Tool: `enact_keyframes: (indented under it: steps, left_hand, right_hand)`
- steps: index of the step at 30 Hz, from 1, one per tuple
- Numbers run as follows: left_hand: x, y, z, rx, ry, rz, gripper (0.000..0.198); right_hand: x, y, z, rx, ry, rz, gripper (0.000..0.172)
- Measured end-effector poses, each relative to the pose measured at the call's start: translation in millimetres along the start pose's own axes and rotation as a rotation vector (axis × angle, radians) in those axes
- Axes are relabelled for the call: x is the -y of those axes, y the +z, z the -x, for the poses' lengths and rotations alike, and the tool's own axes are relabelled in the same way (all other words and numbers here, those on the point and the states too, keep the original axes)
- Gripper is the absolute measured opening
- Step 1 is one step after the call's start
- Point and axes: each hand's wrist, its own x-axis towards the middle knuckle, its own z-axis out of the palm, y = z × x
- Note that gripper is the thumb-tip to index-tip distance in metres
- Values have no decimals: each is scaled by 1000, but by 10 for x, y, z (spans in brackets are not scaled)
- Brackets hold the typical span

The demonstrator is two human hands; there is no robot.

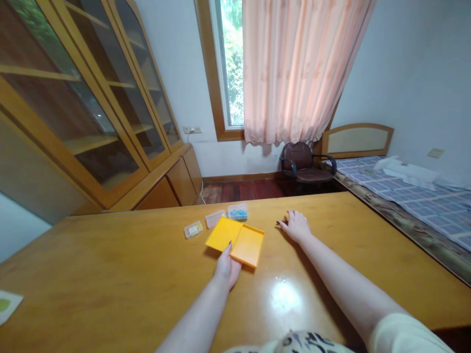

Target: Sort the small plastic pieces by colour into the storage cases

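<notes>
An opened yellow case [248, 245] is tilted a little above the wooden table [128, 264]. My left hand [227, 267] grips it near the fold, thumb on top and the other fingers beneath. Behind the case stands a clear box with blue pieces [238, 212]. Beside that box is a clear lid or tray [215, 219], partly hidden by the case. Farther left, a small clear container [193, 229] has white and yellow items in it. To the right, my right hand [295, 226] rests at the tabletop with its fingers apart; nothing shows in its grasp.
A sheet with a green patch [8, 305] lies at the table's left edge. Beyond the far edge are a brown armchair [303, 164] and a glass-doored cabinet [143, 122]. A bed with a checked cover [405, 196] stands to the right.
</notes>
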Motion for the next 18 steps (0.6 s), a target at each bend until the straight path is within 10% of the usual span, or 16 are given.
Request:
enact_keyframes:
  steps: [9,18]
  left_hand:
    - [399,328,-75,-141,98,101,36]
    - [465,223,-188,-64,146,79,32]
  right_hand:
    - [129,94,-119,89,-166,97,51]
    - [129,191,-132,152,-340,83,28]
